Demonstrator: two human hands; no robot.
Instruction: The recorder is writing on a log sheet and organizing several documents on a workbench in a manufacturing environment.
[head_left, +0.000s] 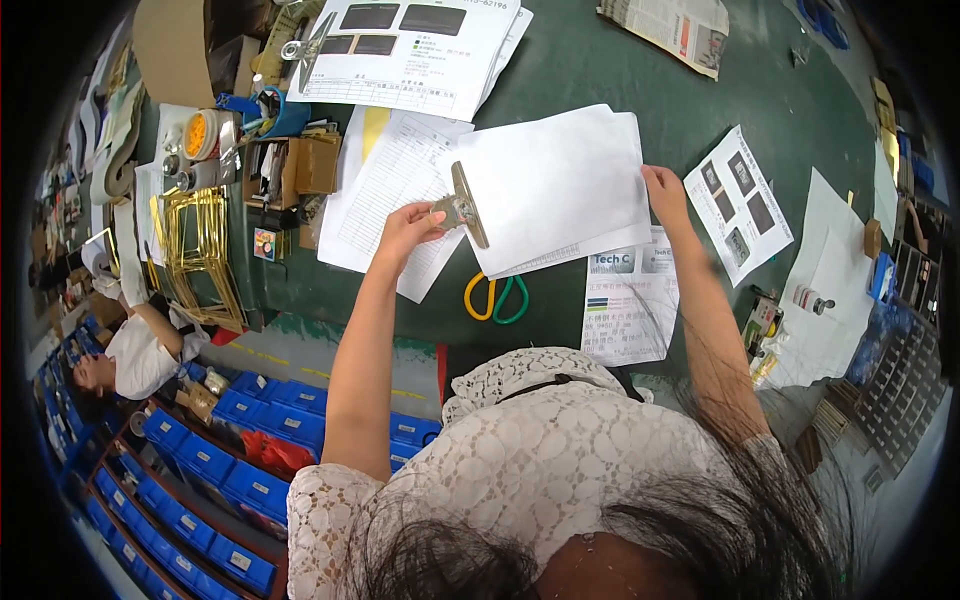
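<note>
In front of me is a stack of white paper sheets [550, 180], blank on top, with a printed sheet showing at its lower edge. A wide metal bulldog clip [466, 208] sits at the left edge of the stack. My left hand [408, 232] is closed on the clip's handle, thumb and fingers pinching it. At the opposite edge, my right hand [667, 196] pinches the sheets between thumb and fingers. Scissors [496, 299] with one yellow and one green handle loop lie just below the stack, their blades hidden under the paper.
Another clipped stack of printed sheets [420, 60] lies at the far left, a newspaper [675, 32] at the far right. Loose printed sheets [740, 205] flank me. Gold wire frames [200, 250] and a cardboard box [318, 165] stand left. Blue bins [255, 490] fill shelves near another person [140, 350].
</note>
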